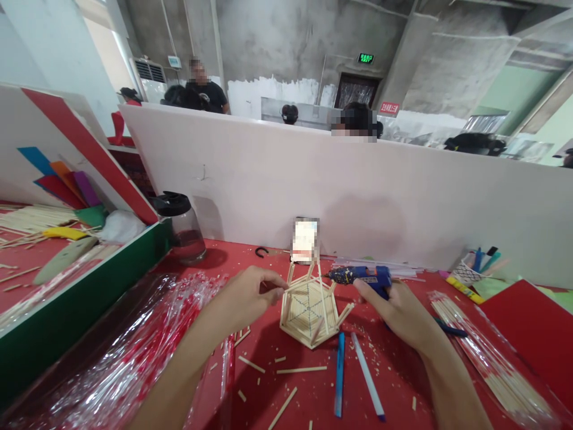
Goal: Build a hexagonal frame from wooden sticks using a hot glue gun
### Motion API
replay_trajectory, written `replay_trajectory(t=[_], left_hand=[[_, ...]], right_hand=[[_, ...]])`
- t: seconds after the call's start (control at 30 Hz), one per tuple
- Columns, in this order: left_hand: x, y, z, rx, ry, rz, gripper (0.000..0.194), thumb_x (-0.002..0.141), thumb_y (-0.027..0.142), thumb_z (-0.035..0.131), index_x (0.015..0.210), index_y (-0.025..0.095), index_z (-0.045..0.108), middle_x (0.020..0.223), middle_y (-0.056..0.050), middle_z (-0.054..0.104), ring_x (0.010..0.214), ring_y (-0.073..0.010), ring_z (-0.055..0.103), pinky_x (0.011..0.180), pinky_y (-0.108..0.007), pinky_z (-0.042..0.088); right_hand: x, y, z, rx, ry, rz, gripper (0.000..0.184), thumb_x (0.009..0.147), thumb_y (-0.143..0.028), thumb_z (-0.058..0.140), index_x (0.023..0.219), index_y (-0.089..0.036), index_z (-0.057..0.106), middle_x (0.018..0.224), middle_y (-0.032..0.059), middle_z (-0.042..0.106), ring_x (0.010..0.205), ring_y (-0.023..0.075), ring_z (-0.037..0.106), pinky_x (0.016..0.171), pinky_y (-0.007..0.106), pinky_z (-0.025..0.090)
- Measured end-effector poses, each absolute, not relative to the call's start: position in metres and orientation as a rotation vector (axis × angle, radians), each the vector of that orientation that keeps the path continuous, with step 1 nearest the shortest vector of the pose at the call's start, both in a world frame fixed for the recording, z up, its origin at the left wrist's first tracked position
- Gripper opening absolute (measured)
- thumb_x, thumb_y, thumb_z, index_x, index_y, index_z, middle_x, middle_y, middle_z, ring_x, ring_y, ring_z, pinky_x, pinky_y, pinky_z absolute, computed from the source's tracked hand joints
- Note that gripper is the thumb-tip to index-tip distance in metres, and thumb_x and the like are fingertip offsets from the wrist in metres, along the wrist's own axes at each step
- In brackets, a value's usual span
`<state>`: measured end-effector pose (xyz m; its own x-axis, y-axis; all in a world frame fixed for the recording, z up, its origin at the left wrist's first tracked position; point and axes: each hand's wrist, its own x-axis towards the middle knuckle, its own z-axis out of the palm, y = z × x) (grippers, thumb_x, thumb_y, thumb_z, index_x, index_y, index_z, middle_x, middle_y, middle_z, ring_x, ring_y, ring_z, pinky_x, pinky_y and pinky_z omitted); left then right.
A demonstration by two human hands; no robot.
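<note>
Glossy, crinkled clear plastic wraps the pale wooden sticks [496,364]; the red tabletop [322,397] looks smooth and matt.

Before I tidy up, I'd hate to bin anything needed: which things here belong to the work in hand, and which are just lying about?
Seem part of the work:
six-sided stick piece, by the left hand
glue gun, in the right hand
loose pale sticks, likely stock or offcuts

Seem just lying about:
lidded jug
blue pen-like item
white pen
</note>
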<state>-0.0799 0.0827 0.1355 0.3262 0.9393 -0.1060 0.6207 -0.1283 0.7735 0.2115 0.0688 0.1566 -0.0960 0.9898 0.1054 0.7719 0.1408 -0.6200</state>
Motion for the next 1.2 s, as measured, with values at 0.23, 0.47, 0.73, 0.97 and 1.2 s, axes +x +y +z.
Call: replay_trajectory(t=[0.23,0.47,0.73,0.97,1.2], left_hand=[[-0.0782,0.0818,0.1371,1.857,1.414,0.508,0.034,0.086,0.043,0.05,0.101,0.023,0.074,0.093,-0.003,0.075,0.084,-0.0209,0.064,0.072,-0.03,0.044],[-0.0781,0.0827,0.1367,1.849,1.418,0.509,0.032,0.086,0.042,0.052,0.099,0.023,0.074,0.094,-0.003,0.076,0.085,-0.0214,0.065,0.072,-0.03,0.043],[-0.0785,0.0829,0.1358,1.857,1.409,0.523,0.03,0.086,0.04,0.052,0.097,0.023,0.074,0.09,-0.002,0.075,0.082,-0.0203,0.064,0.07,-0.03,0.042],[-0.0784,0.0831,0.1349,1.853,1.402,0.525,0.03,0.086,0.039,0.052,0.098,0.022,0.074,0.09,-0.002,0.075,0.082,-0.0201,0.063,0.07,-0.03,0.042],[-0.0777,0.0826,0.1344,1.89,1.402,0.513,0.031,0.087,0.039,0.05,0.095,0.022,0.075,0.083,-0.002,0.073,0.075,-0.0187,0.06,0.064,-0.028,0.04]], right_hand=[[0.2077,0.0673,0.1578,-1.725,-1.911,0.558,0.045,0.089,-0.059,0.048,0.068,-0.021,0.062,0.067,0.0017,0.068,0.066,0.0214,0.06,0.064,0.029,0.043],[0.2082,0.0679,0.1574,-1.784,-1.92,0.559,0.048,0.09,-0.062,0.046,0.064,-0.022,0.057,0.064,0.0011,0.065,0.062,0.0207,0.058,0.061,0.028,0.04],[0.2094,0.0672,0.1579,-1.741,-1.913,0.577,0.046,0.089,-0.06,0.048,0.063,-0.022,0.055,0.063,-0.0003,0.062,0.065,0.0197,0.058,0.062,0.028,0.041],[0.2116,0.0676,0.1581,-1.692,-1.903,0.623,0.044,0.089,-0.058,0.049,0.069,-0.02,0.06,0.072,0.002,0.068,0.072,0.022,0.062,0.066,0.03,0.045],[0.2127,0.0625,0.1575,-1.474,-2.029,0.731,0.036,0.091,-0.052,0.053,0.089,-0.021,0.072,0.087,0.0016,0.075,0.084,0.0237,0.067,0.077,0.031,0.051]])
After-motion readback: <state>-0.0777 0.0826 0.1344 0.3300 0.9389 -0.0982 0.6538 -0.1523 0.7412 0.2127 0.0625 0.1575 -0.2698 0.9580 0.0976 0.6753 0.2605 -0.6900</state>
